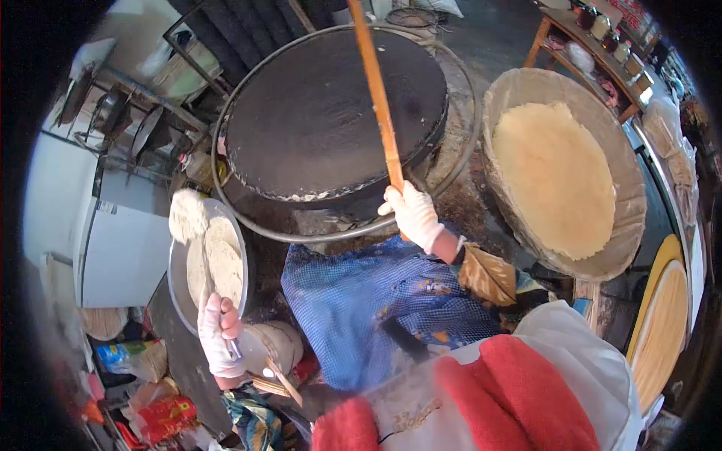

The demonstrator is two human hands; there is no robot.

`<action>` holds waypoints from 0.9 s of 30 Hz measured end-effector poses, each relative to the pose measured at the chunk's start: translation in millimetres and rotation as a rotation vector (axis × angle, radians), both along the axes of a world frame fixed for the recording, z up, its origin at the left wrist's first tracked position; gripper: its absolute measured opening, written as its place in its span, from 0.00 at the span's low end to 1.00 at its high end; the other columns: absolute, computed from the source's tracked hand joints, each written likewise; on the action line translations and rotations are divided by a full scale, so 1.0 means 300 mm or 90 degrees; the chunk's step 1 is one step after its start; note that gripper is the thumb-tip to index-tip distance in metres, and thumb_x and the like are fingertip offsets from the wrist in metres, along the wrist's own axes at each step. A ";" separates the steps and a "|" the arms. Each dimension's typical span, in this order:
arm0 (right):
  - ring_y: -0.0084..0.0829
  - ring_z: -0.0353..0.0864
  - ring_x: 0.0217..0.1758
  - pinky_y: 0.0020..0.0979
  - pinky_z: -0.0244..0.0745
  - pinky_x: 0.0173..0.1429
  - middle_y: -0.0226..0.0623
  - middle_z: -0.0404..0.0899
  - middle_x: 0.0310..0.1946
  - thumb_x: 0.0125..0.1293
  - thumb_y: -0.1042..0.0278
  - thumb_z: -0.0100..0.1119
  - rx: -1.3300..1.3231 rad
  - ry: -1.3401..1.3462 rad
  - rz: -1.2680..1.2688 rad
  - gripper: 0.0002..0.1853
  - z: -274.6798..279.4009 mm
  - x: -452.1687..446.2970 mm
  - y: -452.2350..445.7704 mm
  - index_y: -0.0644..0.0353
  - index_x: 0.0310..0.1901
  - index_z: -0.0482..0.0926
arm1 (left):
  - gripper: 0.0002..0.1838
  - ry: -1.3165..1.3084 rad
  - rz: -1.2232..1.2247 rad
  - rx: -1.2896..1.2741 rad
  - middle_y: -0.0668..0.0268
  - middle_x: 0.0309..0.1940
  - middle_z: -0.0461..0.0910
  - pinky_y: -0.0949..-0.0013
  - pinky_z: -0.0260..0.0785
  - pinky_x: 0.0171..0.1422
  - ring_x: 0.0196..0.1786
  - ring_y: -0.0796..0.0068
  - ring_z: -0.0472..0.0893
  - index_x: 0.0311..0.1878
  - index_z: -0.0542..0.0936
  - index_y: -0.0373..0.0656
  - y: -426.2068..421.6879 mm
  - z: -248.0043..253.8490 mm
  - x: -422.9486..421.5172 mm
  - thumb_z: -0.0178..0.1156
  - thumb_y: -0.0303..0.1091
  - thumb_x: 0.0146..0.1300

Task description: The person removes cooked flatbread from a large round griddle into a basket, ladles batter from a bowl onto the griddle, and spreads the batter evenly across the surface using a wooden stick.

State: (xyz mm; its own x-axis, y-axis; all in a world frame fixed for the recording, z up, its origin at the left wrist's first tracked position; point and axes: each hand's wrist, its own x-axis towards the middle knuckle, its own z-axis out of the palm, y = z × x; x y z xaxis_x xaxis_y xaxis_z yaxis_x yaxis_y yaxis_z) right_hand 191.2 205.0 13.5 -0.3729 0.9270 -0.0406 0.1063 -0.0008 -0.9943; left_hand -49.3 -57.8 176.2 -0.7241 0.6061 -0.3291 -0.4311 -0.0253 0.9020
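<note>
My left hand, in a whitish glove, is closed round the handle of a ladle. Pale, thick batter coats the ladle's head, which is over the far left rim of a metal bowl. More batter lies inside this bowl. Wrapped round a long flat wooden stick is my gloved right hand. The stick reaches up across a large round black griddle; I cannot tell whether it touches the surface. The griddle has pale crumbs along its near edge.
On the right, a thin round pancake lies in a large cloth-lined basket. A metal ring surrounds the griddle. Blue checked cloth hangs before me. A white bucket stands below my left side. Jars stand on a wooden table behind.
</note>
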 end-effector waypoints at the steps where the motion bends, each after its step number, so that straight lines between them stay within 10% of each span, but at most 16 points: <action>1: 0.43 0.82 0.30 0.40 0.75 0.38 0.45 0.81 0.24 0.68 0.58 0.53 0.047 -0.114 -0.021 0.15 -0.025 -0.003 0.012 0.64 0.35 0.74 | 0.08 0.002 -0.011 0.000 0.71 0.22 0.67 0.85 0.54 0.15 0.17 0.88 0.61 0.38 0.68 0.42 0.034 -0.002 0.019 0.53 0.36 0.70; 4: 0.53 0.79 0.34 0.46 0.74 0.43 0.51 0.80 0.26 0.66 0.55 0.54 0.388 -0.421 -0.070 0.17 -0.186 0.011 0.078 0.64 0.33 0.75 | 0.18 0.221 -0.160 -0.115 0.73 0.21 0.67 0.83 0.56 0.14 0.15 0.88 0.62 0.60 0.67 0.42 0.147 -0.014 0.106 0.53 0.34 0.69; 6: 0.54 0.78 0.33 0.47 0.73 0.43 0.52 0.79 0.28 0.65 0.55 0.54 0.310 -0.428 -0.092 0.18 -0.171 0.050 0.132 0.65 0.33 0.75 | 0.35 0.302 -0.212 -0.112 0.75 0.21 0.66 0.83 0.58 0.15 0.15 0.88 0.64 0.75 0.51 0.50 0.214 -0.060 0.171 0.53 0.32 0.67; 10: 0.55 0.79 0.36 0.49 0.73 0.46 0.55 0.78 0.28 0.64 0.53 0.55 0.232 -0.430 -0.140 0.18 -0.174 0.122 0.252 0.63 0.34 0.78 | 0.33 0.674 -0.322 -0.122 0.63 0.59 0.75 0.68 0.73 0.32 0.30 0.77 0.78 0.73 0.58 0.47 0.318 -0.314 0.102 0.55 0.25 0.64; 11: 0.55 0.79 0.36 0.49 0.73 0.46 0.55 0.78 0.27 0.64 0.54 0.55 0.227 -0.434 -0.148 0.17 -0.162 0.145 0.276 0.62 0.34 0.78 | 0.34 0.978 -0.271 0.000 0.61 0.55 0.77 0.59 0.74 0.41 0.36 0.64 0.80 0.72 0.61 0.51 0.381 -0.347 0.110 0.56 0.25 0.62; 13: 0.42 0.84 0.32 0.40 0.79 0.36 0.47 0.81 0.27 0.61 0.63 0.53 0.255 -0.496 -0.004 0.10 -0.083 0.173 0.308 0.56 0.30 0.82 | 0.33 1.085 -0.317 -0.311 0.57 0.42 0.78 0.56 0.74 0.37 0.34 0.57 0.80 0.69 0.65 0.57 0.405 -0.293 0.175 0.56 0.26 0.60; 14: 0.35 0.84 0.30 0.34 0.78 0.31 0.38 0.82 0.26 0.58 0.67 0.52 0.510 -0.774 0.166 0.08 -0.008 0.186 0.299 0.50 0.28 0.82 | 0.32 1.086 -0.342 -0.393 0.57 0.37 0.76 0.55 0.73 0.35 0.34 0.54 0.79 0.68 0.66 0.59 0.420 -0.286 0.183 0.57 0.27 0.59; 20: 0.43 0.77 0.34 0.46 0.70 0.43 0.42 0.75 0.31 0.68 0.58 0.47 0.340 -0.480 -0.063 0.13 -0.099 0.177 0.339 0.55 0.37 0.79 | 0.31 1.123 -0.392 -0.474 0.55 0.32 0.71 0.54 0.72 0.36 0.34 0.52 0.77 0.68 0.66 0.57 0.506 -0.407 0.075 0.53 0.26 0.61; 27: 0.45 0.74 0.32 0.46 0.69 0.41 0.42 0.74 0.28 0.67 0.57 0.49 0.538 -0.451 -0.123 0.15 -0.261 0.179 0.388 0.55 0.29 0.80 | 0.35 1.065 -0.356 -0.360 0.58 0.33 0.67 0.58 0.69 0.39 0.33 0.58 0.73 0.71 0.62 0.58 0.498 -0.489 0.095 0.53 0.23 0.61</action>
